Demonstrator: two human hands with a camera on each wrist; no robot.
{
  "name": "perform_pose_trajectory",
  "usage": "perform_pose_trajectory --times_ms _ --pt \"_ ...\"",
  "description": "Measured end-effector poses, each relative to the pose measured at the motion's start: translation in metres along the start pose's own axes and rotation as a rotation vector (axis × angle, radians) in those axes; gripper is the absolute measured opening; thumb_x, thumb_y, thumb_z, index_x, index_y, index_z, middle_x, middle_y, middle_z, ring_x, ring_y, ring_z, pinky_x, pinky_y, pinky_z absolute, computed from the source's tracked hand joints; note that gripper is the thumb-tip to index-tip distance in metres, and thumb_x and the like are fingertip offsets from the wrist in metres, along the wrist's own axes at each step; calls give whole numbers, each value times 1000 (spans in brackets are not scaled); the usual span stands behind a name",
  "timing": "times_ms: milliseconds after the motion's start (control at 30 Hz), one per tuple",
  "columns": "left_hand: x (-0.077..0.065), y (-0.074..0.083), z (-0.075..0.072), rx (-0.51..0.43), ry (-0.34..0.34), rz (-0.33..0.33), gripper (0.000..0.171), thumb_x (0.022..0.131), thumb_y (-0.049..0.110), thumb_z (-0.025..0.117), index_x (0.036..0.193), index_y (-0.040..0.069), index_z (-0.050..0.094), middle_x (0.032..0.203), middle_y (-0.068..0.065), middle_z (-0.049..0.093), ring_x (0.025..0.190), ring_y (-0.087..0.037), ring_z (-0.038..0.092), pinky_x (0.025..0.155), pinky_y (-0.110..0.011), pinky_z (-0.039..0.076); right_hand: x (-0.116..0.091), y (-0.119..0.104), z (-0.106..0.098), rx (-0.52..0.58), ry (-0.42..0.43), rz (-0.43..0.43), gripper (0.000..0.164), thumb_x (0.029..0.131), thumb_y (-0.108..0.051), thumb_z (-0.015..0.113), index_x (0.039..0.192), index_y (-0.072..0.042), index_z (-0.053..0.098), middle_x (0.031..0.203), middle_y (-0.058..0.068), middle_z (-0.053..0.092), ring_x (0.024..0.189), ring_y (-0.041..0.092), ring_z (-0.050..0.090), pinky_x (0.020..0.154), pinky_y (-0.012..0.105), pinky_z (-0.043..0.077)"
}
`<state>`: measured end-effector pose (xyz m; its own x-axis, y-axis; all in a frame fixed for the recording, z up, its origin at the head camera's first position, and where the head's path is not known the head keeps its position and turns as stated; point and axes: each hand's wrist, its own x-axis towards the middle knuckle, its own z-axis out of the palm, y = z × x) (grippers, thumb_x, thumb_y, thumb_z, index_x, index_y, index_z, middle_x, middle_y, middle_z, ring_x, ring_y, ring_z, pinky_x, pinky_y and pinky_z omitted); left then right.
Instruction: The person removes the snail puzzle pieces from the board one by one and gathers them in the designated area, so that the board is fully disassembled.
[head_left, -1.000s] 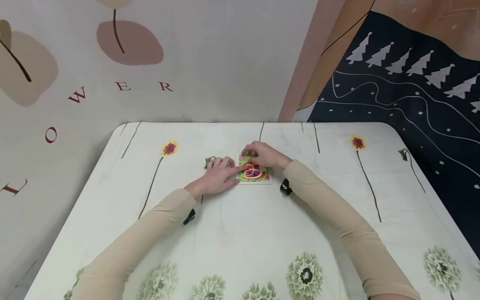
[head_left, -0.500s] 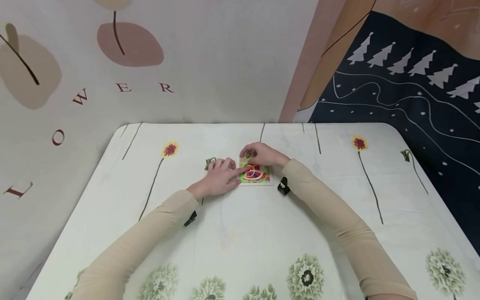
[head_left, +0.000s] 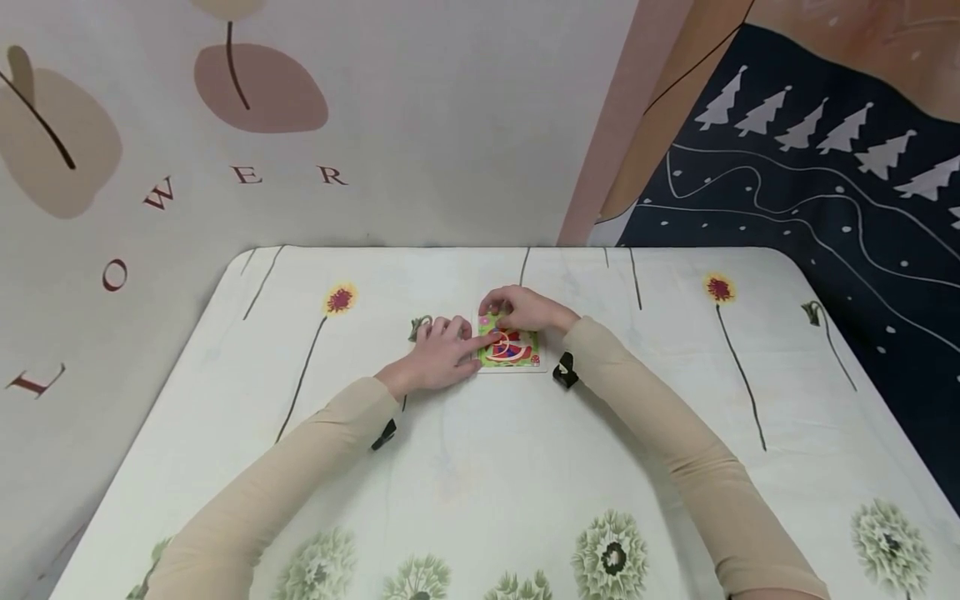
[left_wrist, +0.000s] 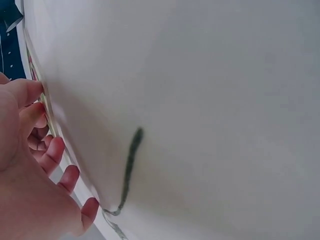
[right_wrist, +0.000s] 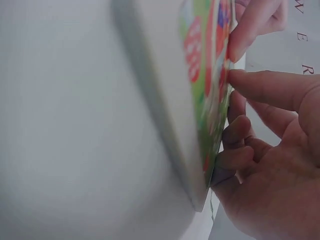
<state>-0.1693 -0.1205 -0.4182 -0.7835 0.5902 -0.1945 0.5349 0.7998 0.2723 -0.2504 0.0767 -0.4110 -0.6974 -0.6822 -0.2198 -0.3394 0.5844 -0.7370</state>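
A small square picture board (head_left: 517,354) lies near the table's far side, its green, red and blue picture set inside a white border. In the right wrist view the board (right_wrist: 205,100) appears edge-on. My left hand (head_left: 438,357) reaches in from the left, its straight index finger touching the picture and its thumb by the near left corner. My right hand (head_left: 525,308) covers the upper part, fingers bent at the far left corner and thumb on the picture. I cannot tell whether this hand pinches a part of the board. The left wrist view shows little of the board beyond the left hand (left_wrist: 35,145).
A white cloth (head_left: 450,467) printed with flowers covers the table. Behind it stands a pale wall hanging (head_left: 450,125) with letters and leaf shapes. A dark hanging (head_left: 810,192) with white trees is at the right. Each wrist carries a black camera (head_left: 566,371).
The head view has shifted slightly. Both hands keep nearly the same places on the board, with the left index finger still touching the picture.
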Motion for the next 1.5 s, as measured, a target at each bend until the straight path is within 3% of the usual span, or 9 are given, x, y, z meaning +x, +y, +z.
perform_pose_trajectory --times_ms 300,633,800,900,1067,1267,1500 --pt "2 2 -2 26 -19 -7 55 98 36 47 151 30 34 114 -4 36 98 -27 31 85 -51 26 3 2 -1 39 -35 -15 31 88 8 57 117 1 60 116 15 54 89 22 48 84 33 40" --pt "7 4 -1 -19 -34 -48 61 93 37 47 152 30 32 109 -3 35 98 -26 29 85 -51 23 3 1 1 91 -38 -1 35 86 14 51 118 3 58 127 17 53 116 28 47 98 38 36" --pt "8 5 -1 -29 -39 -55 63 92 37 48 152 31 30 105 -3 34 97 -26 29 84 -50 21 1 1 2 120 -37 -22 35 84 17 46 112 4 63 121 16 57 110 27 46 96 40 34" --pt "8 6 -2 -34 -39 -54 64 92 37 49 153 31 30 105 -3 34 97 -27 29 84 -50 21 -2 1 2 135 -27 2 39 84 17 46 117 3 61 126 15 53 110 27 44 98 41 32" --pt "8 6 -3 -39 -42 -58 64 92 36 48 153 29 29 107 -4 33 98 -27 29 86 -52 21 -5 -1 4 109 0 40 46 86 16 45 129 1 54 135 16 43 117 28 41 102 42 31" --pt "7 6 -2 -35 -46 -55 64 93 37 48 153 29 28 106 -4 33 98 -27 28 86 -52 21 -6 -3 5 89 7 55 46 87 14 44 128 -1 56 135 15 42 120 28 40 102 43 31" --pt "6 5 -3 -32 -51 -52 64 93 35 47 153 31 27 103 -3 32 98 -27 27 85 -51 20 -5 -4 3 36 13 4 41 89 12 40 123 0 60 131 17 44 119 29 41 102 45 32"
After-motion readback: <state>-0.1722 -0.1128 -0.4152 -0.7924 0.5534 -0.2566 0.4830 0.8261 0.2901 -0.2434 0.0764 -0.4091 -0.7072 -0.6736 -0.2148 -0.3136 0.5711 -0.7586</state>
